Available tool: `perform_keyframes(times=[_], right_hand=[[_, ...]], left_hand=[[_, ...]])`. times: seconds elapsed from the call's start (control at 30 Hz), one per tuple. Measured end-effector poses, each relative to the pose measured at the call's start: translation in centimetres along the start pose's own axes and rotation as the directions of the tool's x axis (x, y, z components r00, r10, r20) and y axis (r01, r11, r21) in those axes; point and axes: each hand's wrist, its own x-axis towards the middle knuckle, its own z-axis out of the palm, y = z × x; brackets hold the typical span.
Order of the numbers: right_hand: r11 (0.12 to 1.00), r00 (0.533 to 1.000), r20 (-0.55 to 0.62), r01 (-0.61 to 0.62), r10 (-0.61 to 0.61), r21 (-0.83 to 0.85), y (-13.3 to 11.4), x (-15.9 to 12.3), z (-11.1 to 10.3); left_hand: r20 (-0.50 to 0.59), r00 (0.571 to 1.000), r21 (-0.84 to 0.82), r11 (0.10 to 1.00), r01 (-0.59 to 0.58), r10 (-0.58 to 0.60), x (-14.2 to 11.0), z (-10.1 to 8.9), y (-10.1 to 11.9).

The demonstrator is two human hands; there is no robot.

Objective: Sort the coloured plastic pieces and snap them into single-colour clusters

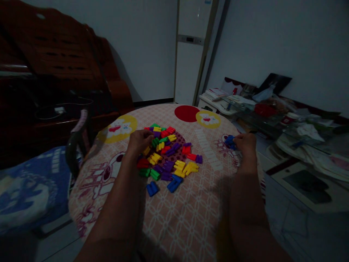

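Here, one blue clump (230,142) between right fingers (238,138); one block pile (168,166) beside left fingers (148,133), grip unclear.

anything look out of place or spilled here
Nothing looks spilled or damaged on the table; the colored blocks are just loosely heaped near the left hand. What stands out is the stand at right: papers and crumpled things are piled on it untidily, though it's dim there.
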Motion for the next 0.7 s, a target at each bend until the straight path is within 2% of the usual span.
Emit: perform_keyframes(times=[0.23, 0.43, 0.57, 0.63, 0.7], right_hand=[[0.979, 0.993, -0.017, 0.115, -0.119, -0.168, -0.4, -0.7, 0.8], [0.964, 0.997, 0.03, 0.08, -0.075, -0.253, -0.8, -1.4, 1.8], [0.976, 0.998, -0.009, 0.064, -0.067, -0.209, -2.0, -1.5, 1.1], [0.984, 0.992, -0.018, 0.118, -0.122, -0.135, -3.5, -1.8, 0.5], [0.971, 0.97, 0.051, 0.238, -0.238, 0.006, -5.6, -2.6, -0.2]], left_hand=[[0.007, 1.0, -0.018, 1.0, 0.024, -0.024, -0.2, -0.3, 0.2], [0.0, 1.0, -0.009, 1.0, -0.011, 0.011, 0.0, -0.1, 0.0], [-0.014, 1.0, -0.036, 0.999, -0.018, 0.017, 0.0, 0.1, -0.3], [-0.01, 1.0, -0.052, 0.999, -0.002, 0.002, -0.2, 0.1, -0.2], [-0.01, 1.0, -0.058, 0.998, 0.011, -0.011, -0.3, 0.1, -0.1]])
